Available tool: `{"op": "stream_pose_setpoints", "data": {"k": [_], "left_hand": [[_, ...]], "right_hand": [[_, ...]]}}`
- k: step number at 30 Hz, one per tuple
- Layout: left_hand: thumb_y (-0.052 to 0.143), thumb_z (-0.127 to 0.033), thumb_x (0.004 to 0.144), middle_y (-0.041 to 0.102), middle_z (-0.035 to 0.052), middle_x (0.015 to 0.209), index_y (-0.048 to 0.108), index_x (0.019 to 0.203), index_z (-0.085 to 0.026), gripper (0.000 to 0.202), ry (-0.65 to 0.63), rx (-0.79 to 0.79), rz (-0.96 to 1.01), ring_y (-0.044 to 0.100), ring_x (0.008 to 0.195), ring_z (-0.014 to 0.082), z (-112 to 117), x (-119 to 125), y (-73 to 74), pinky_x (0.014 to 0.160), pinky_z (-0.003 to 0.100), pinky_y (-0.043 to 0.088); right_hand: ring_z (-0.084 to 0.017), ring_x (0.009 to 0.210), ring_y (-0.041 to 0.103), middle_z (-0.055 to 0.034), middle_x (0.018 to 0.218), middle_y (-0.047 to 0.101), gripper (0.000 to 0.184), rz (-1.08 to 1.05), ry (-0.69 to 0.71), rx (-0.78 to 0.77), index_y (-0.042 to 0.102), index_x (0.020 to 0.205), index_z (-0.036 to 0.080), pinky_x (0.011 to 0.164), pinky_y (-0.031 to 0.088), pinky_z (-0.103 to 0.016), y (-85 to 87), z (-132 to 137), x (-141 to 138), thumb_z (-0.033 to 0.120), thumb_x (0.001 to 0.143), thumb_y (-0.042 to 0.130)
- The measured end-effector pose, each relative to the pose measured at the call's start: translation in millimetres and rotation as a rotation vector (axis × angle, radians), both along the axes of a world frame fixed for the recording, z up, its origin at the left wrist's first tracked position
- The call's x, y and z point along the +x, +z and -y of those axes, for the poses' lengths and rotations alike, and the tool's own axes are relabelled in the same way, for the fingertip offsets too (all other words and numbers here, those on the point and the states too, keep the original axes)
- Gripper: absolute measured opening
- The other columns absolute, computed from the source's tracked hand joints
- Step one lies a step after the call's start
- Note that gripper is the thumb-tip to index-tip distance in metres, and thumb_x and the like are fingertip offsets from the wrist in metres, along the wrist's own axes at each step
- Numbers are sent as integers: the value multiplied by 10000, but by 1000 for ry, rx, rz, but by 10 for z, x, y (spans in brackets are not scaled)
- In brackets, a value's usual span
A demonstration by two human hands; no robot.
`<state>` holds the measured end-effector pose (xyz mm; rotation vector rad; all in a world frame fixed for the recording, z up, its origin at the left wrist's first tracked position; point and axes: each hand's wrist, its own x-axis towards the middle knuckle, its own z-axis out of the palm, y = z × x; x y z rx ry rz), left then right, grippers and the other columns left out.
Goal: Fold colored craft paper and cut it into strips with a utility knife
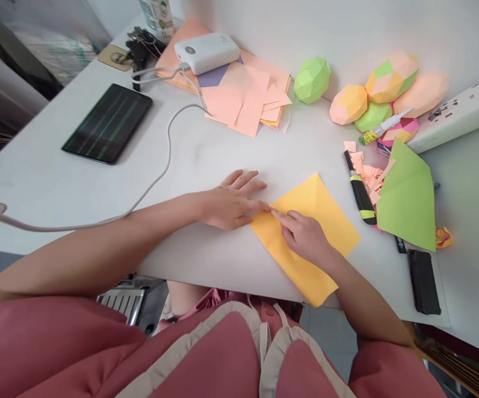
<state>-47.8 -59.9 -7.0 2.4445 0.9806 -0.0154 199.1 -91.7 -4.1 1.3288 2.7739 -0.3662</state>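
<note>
A sheet of yellow paper (322, 221) with crease lines lies turned at an angle on the white table, its lowest corner reaching past the front edge. My left hand (235, 205) rests flat on the tabletop with fingers spread, its index fingertip touching the sheet's left edge. Across the paper, my right hand (303, 235) points its index finger to that same edge, meeting the left fingertip. The other right fingers are loosely bent, with nothing visible gripped in them. My right wrist and forearm cover the sheet's lower right side.
Peach paper sheets (243, 99) lie under a white power bank (207, 52), its cable (168, 143) trailing left past a dark tablet (109, 122). Faceted paper balls (312, 80), a utility knife (360, 190), green paper (409, 199), a glue tube (383, 127) and a black case (424, 282) stand right.
</note>
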Motion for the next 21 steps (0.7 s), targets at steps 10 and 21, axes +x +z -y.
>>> {"op": "stream_pose_setpoints", "data": {"k": [10, 21], "left_hand": [[465, -374, 890, 145, -37, 1611, 493, 1356, -380, 466, 15, -39, -73, -95, 1470, 342, 0, 31, 65, 1161, 560, -25], [454, -379, 904, 150, -4, 1614, 496, 1356, -358, 454, 15, -21, -45, -68, 1473, 336, 9, 33, 72, 1155, 582, 13]], "right_hand": [[-259, 988, 508, -144, 1054, 588, 315, -5, 404, -51, 626, 1164, 119, 838, 472, -412, 425, 77, -233, 293, 935, 497], [-269, 969, 494, -147, 1005, 609, 318, 216, 383, 52, 595, 1194, 108, 765, 432, -380, 291, 98, -446, 277, 957, 464]]}}
